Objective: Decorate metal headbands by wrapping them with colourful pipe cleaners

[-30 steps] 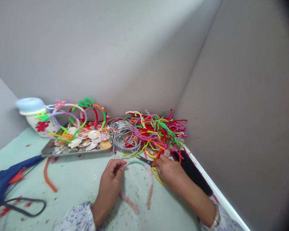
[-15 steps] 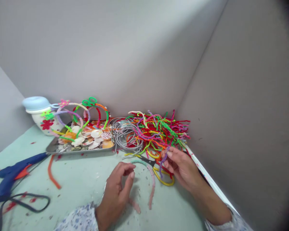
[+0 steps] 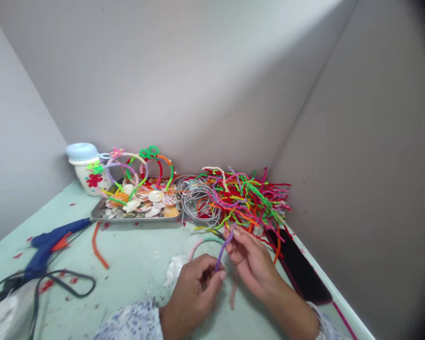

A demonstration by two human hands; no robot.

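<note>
A short purple pipe cleaner (image 3: 224, 250) runs between my two hands. My left hand (image 3: 200, 285) pinches its lower end between thumb and fingers. The upper end is gripped by the fingertips of my right hand (image 3: 250, 255). Behind them on the table lies a curved band (image 3: 197, 243) wrapped in pink and teal, partly hidden by my hands. The scissors (image 3: 217, 234) show only in part behind my right fingers. A crumpled whitish piece (image 3: 174, 268) sits left of the band.
Behind are a metal tray (image 3: 138, 219) of shells and headbands, silver wire coils (image 3: 200, 203) and a pipe cleaner heap (image 3: 255, 193). A blue glue gun (image 3: 46, 245), orange strip (image 3: 98, 248) and cup (image 3: 88, 174) are left; a black flat object (image 3: 301, 269) is right.
My left hand has moved up to the purple pipe cleaner and taken its lower end. My hands are now close together. The view has turned slightly right.
</note>
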